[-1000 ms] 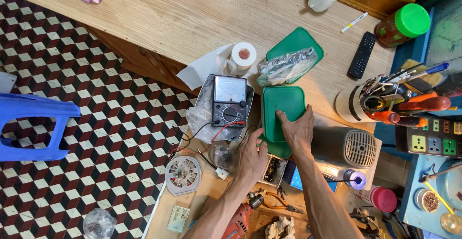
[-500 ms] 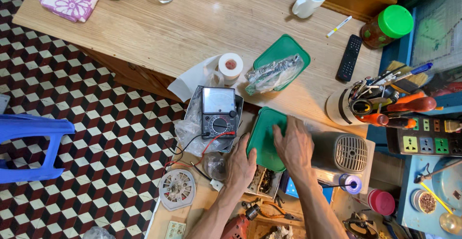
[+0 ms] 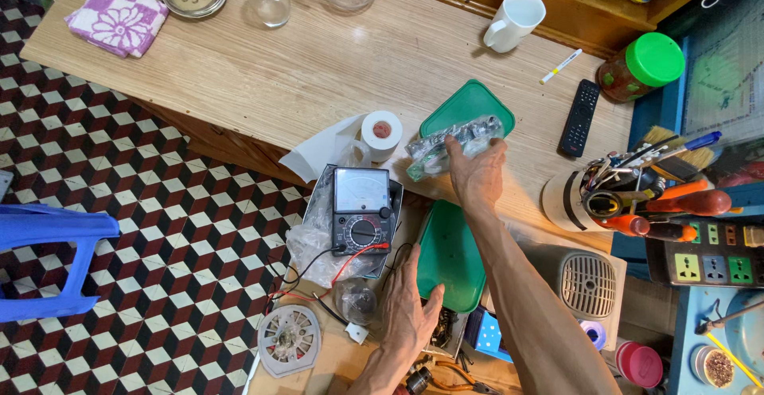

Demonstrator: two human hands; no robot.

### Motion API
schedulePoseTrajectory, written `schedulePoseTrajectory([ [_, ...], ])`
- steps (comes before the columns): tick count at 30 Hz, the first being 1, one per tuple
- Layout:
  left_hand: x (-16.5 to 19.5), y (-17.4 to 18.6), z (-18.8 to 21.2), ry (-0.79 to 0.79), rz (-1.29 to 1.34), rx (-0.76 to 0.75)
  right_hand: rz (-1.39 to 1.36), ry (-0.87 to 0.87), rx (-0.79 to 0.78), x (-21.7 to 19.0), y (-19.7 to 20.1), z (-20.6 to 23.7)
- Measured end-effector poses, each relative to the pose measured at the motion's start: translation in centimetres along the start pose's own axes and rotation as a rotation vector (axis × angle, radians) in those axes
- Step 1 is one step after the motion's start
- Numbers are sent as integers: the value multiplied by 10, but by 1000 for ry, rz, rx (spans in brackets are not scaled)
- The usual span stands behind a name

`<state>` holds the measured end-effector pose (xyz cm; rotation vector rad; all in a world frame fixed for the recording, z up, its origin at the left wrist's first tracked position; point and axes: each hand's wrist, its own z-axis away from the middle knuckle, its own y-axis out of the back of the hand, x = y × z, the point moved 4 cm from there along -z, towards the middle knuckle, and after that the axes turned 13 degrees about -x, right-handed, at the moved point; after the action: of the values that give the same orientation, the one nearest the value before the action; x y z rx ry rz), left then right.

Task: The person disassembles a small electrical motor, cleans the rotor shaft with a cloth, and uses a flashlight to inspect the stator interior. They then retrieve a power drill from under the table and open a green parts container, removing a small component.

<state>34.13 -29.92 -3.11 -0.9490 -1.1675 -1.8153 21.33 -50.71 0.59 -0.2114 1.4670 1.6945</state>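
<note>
Wooden table (image 3: 263, 69) bears a towel (image 3: 118, 19), mug (image 3: 516, 19), remote (image 3: 578, 117), green lid (image 3: 467, 106)

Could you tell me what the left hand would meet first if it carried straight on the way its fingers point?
Probably the nearer green tray: the left hand already touches its edge, fingers pointing across it.

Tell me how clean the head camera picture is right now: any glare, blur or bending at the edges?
Head view: even indoor light, soft shadows under the right hand and left hand; sharp on the multimeter and green lid; the clear plastic bag in the right hand glints slightly; the table edge bows a little, wide-lens distortion; the far right looks dimmer.
</note>
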Motion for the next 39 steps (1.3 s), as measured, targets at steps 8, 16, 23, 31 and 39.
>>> schedulePoseTrajectory([
  [8, -11, 1, 0, 6, 16, 17, -77, 455, 33, 12, 14, 1],
  [16, -3, -8, 5, -51, 69, -79, 249, 575, -124, 62, -26, 64],
  [23, -25, -19, 2, -128, 27, -128, 57, 602, 85, 74, -37, 71],
  [31, -45, -22, -12, -117, -46, -190, -487, 408, 34, 78, -12, 78],
  [39, -58, -24, -11, -70, -54, -218, -683, 400, 42, 78, -1, 75],
])
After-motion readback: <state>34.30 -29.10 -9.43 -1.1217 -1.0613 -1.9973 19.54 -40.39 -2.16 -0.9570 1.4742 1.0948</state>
